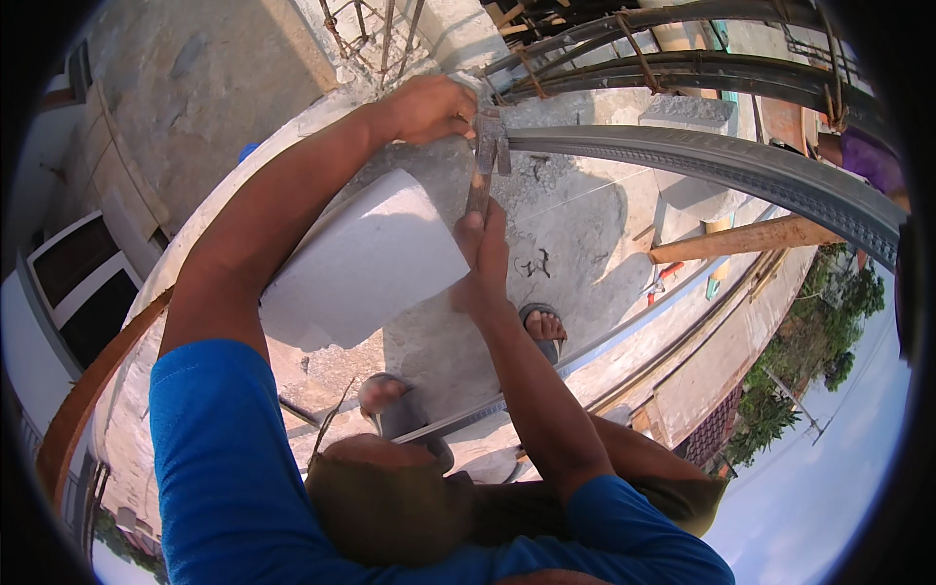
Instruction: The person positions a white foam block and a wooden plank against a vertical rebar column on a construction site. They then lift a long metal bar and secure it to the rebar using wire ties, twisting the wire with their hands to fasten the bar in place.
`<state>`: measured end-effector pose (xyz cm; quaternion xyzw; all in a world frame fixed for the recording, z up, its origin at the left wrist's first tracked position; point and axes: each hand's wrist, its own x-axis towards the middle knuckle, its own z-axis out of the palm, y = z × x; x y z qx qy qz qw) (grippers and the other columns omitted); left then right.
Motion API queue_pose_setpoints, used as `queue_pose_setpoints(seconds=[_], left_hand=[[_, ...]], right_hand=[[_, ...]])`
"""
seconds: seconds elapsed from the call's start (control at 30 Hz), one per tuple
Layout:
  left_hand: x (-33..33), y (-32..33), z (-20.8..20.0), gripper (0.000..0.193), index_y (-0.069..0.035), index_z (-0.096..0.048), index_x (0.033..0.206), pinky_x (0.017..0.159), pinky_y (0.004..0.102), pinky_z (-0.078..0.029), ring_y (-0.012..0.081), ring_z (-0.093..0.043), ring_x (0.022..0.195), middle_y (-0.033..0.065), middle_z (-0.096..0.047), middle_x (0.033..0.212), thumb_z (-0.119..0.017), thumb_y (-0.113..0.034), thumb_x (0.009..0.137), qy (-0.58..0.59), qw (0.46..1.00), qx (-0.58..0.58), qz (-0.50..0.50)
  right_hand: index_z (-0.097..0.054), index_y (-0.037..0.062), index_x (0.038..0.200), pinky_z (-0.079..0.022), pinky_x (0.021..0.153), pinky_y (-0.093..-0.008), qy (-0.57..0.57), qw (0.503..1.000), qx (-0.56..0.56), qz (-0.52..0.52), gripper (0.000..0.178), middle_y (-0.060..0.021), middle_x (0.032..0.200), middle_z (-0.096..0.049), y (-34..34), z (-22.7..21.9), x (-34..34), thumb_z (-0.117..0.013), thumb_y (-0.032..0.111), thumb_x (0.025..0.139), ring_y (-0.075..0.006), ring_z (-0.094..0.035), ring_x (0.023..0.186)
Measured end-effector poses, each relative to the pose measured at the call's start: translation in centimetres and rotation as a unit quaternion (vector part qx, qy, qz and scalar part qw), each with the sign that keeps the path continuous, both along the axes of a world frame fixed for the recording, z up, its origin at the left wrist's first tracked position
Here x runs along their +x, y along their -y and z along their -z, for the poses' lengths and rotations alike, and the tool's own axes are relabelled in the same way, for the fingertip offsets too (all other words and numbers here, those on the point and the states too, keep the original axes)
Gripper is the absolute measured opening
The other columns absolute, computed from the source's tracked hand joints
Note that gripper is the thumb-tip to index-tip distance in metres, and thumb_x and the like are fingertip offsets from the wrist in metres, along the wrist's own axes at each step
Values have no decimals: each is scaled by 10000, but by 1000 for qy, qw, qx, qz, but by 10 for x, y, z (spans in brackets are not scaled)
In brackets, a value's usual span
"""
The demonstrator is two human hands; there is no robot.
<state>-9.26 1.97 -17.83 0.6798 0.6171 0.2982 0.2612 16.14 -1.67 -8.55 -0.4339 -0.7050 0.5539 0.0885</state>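
My right hand (485,249) is closed around the wooden handle of a hammer (479,190), whose metal head (492,144) points away from me. Beside that head, my left hand (434,109) has its fingers curled together; what they pinch, if anything, is hidden. A long grey metal channel (702,161) runs off to the right, its near end right behind the hammer head. Under my left forearm a white, smooth-faced building block (375,258) sits on the rough concrete.
Dark bundled rebar (682,70) spans the far right, with thinner upright rods (385,39) at the far side. A wooden plank (741,239) juts in at the right. My sandalled feet (544,327) rest on the concrete. Part of another person in purple (871,161) shows at the right edge.
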Motion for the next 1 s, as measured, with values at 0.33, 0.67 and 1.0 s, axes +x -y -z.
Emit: queue_pose_setpoints(seconds=[0.33, 0.67, 1.0], left_hand=[[0, -3, -5, 170, -71, -750, 917, 882, 460, -541, 346, -683, 1048, 96, -733, 1033, -748, -232, 866, -24, 999, -42, -12], [0, 0, -2, 229, -44, -672, 950, 848, 479, -542, 384, -680, 1012, 129, -711, 999, -797, -183, 819, 4, 999, -35, -34], [0, -1, 3, 302, -60, -668, 1059, 884, 467, -538, 362, -675, 1059, 132, -703, 1024, -784, -197, 816, -38, 999, -18, -27]], right_hand=[[-434, -57, 1348, -459, 597, -336, -3, 1000, 6, -13, 488, -68, 761, -596, -4, 7, 2, -356, 381, 1148, -137, -571, 638], [-462, -39, 1307, -445, 590, -314, 27, 999, -10, -23, 449, -43, 761, -568, -7, -8, -5, -360, 368, 1148, -110, -529, 635], [-479, -23, 1323, -476, 760, -328, 42, 997, 27, -59, 477, -79, 931, -613, -7, -9, 1, -354, 404, 1149, -145, -576, 836]])
